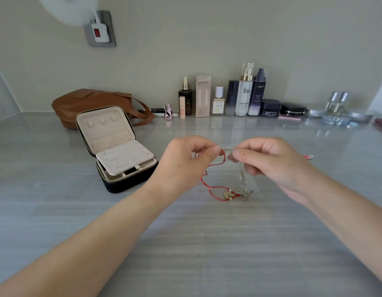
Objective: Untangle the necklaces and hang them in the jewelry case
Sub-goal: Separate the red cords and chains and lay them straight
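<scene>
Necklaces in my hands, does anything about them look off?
Yes: the red cord and silver chain are tangled together between the left hand and right hand, their charms bunched on the counter.

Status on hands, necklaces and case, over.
Left hand and right hand both pinching the silver chain stretched between them. Red cord necklace tangled with it, charms on counter. Jewelry case open at left, no necklace hung.
</scene>
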